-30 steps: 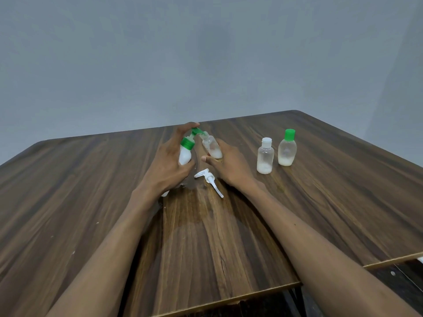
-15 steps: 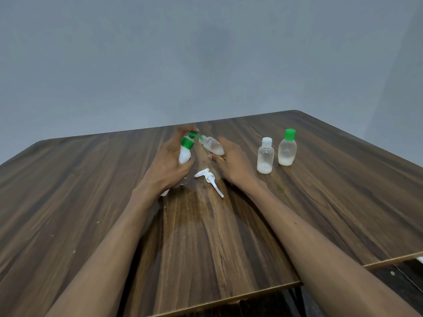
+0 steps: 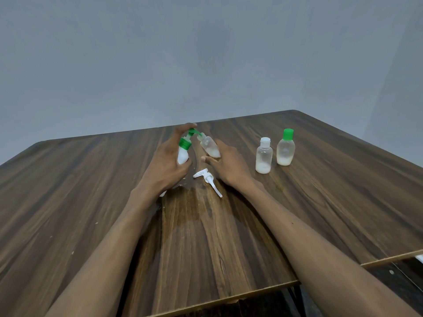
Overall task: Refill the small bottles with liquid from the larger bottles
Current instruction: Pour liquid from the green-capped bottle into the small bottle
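My left hand [image 3: 166, 162] grips a white bottle with a green pump top [image 3: 183, 152], a finger resting on the pump head. The green nozzle reaches to the open mouth of a small clear bottle [image 3: 209, 146], which my right hand [image 3: 229, 164] holds tilted to the left. A little white liquid lies in the small bottle's lower end. A loose white pump cap [image 3: 207, 179] lies on the wooden table [image 3: 91, 191] between my hands.
Two more small clear bottles stand to the right, each with white liquid at the bottom: one with a white cap [image 3: 264, 155], one with a green cap [image 3: 285, 147]. A damp patch darkens the wood in front of my hands. The table's near edge is at the bottom.
The small bottle in my right hand has tipped further to the left and back, and the pump nozzle stays at its mouth. The other bottles have not moved.
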